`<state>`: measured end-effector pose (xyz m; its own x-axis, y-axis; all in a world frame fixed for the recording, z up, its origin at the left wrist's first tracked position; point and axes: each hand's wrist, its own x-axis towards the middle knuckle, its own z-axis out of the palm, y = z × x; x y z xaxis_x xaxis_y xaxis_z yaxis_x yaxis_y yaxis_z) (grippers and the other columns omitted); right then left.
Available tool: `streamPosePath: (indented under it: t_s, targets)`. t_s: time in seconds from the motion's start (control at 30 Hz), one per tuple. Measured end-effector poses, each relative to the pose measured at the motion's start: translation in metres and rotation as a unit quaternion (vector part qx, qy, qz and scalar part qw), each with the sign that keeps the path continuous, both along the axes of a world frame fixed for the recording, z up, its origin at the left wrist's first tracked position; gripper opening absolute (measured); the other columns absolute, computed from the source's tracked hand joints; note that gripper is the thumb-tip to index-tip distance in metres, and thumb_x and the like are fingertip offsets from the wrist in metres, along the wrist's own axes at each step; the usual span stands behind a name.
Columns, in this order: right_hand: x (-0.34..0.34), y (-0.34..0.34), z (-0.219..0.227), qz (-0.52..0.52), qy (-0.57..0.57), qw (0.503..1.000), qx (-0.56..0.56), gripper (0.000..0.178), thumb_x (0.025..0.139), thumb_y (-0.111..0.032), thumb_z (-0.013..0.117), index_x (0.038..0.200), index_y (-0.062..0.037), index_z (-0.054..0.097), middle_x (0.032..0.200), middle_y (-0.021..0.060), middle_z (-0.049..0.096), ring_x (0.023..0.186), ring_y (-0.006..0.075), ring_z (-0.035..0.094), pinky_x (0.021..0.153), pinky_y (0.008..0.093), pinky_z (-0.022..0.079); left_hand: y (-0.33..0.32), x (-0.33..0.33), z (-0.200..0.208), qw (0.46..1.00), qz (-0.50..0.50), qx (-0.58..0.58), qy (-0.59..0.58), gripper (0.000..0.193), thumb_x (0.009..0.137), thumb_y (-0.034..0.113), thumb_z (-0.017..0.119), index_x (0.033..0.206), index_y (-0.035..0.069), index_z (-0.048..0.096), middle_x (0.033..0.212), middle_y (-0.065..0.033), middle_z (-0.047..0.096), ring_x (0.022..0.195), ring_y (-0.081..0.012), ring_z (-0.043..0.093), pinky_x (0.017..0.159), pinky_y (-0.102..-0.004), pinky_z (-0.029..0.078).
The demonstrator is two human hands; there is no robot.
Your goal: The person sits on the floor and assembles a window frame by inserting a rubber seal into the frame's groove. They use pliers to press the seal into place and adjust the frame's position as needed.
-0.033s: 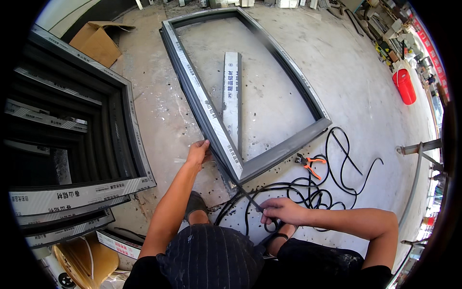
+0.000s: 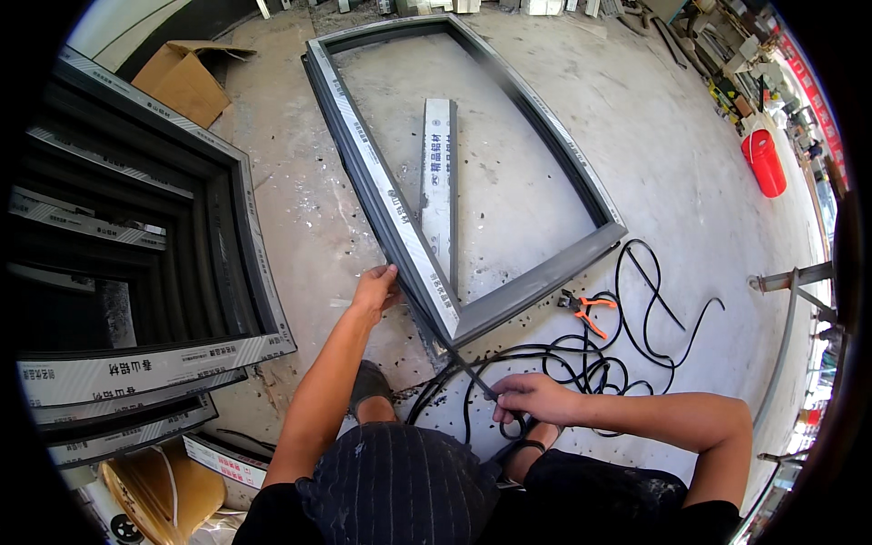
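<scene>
A dark grey window frame (image 2: 531, 266), partly covered in printed white film, lies tilted on the floor in front of me. A black rubber seal strip (image 2: 470, 371) runs from its near corner toward me. My left hand (image 2: 374, 289) is closed at the frame's outer left side, its thumb and fingers pinching the strip along that edge; some fingertips are hidden. My right hand (image 2: 531, 400) is closed on the strip, holding it taut off the near corner. The loose strip (image 2: 590, 363) lies in coils on the floor beyond the right hand.
Orange-handled pliers (image 2: 589, 311) lie beside the coils. A film-covered profile bar (image 2: 438, 182) lies inside the frame. Stacked frames (image 2: 259, 263) stand at the left, near a cardboard box (image 2: 184, 84) and a wooden spool (image 2: 163, 486). A red bucket (image 2: 765, 163) sits far right.
</scene>
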<state>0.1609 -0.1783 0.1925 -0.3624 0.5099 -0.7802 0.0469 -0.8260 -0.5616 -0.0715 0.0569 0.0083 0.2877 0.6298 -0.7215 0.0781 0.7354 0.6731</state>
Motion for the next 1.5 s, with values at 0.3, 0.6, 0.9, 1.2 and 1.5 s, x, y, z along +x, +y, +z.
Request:
streamPosePath:
  t_s: [0.3, 0.6, 0.9, 1.2, 1.5]
  targets:
    - [-0.003, -0.003, -0.011, -0.006, -0.018, 1.000, 0.020, 0.030, 0.097, -0.007, 0.050, 0.123, 0.0086, 0.053, 0.091, 0.0145, 0.070, 0.077, 0.0158, 0.065, 0.073, 0.0281, 0.054, -0.016, -0.002, 0.002, 0.997, -0.062, 0.026, 0.028, 0.021, 0.098, 0.022, 0.059, 0.107, 0.004, 0.063, 0.093, -0.0037, 0.067, 0.078, -0.0149, 0.063, 0.074, -0.0321, 0.056]
    - [-0.002, -0.006, -0.017, -0.009, -0.036, 0.999, 0.023, 0.029, 0.097, -0.007, 0.051, 0.120, 0.0091, 0.054, 0.091, 0.0141, 0.070, 0.078, 0.0155, 0.066, 0.073, 0.0273, 0.054, -0.033, -0.005, -0.006, 0.995, -0.087, 0.042, 0.026, 0.018, 0.096, 0.022, 0.061, 0.103, 0.004, 0.063, 0.091, -0.0029, 0.066, 0.081, -0.0146, 0.063, 0.075, -0.0317, 0.055]
    - [0.003, -0.002, -0.025, 0.006, -0.044, 0.999, 0.019, 0.029, 0.096, -0.008, 0.053, 0.119, 0.0093, 0.055, 0.090, 0.0142, 0.070, 0.078, 0.0159, 0.066, 0.073, 0.0279, 0.054, -0.003, -0.009, 0.003, 0.999, 0.007, 0.045, -0.021, 0.024, 0.097, 0.028, 0.061, 0.101, 0.004, 0.063, 0.088, -0.0055, 0.065, 0.077, -0.0148, 0.062, 0.074, -0.0316, 0.055]
    - [0.007, 0.016, -0.036, 0.022, -0.026, 0.999, -0.020, 0.030, 0.096, -0.008, 0.053, 0.120, 0.0100, 0.054, 0.091, 0.0151, 0.069, 0.079, 0.0170, 0.066, 0.074, 0.0283, 0.054, 0.052, -0.006, -0.011, 0.989, 0.001, 0.135, 0.067, 0.025, 0.096, 0.027, 0.062, 0.095, 0.003, 0.065, 0.075, -0.0028, 0.063, 0.064, -0.0135, 0.059, 0.063, -0.0278, 0.052]
    - [0.021, 0.021, -0.050, 0.025, -0.038, 0.998, -0.052, 0.032, 0.094, -0.010, 0.054, 0.120, 0.0098, 0.056, 0.091, 0.0143, 0.070, 0.079, 0.0161, 0.066, 0.076, 0.0283, 0.053, 0.185, -0.007, -0.014, 0.993, 0.098, 0.064, 0.014, 0.036, 0.097, 0.036, 0.058, 0.115, 0.004, 0.060, 0.102, -0.0075, 0.066, 0.091, -0.0213, 0.062, 0.084, -0.0414, 0.051]
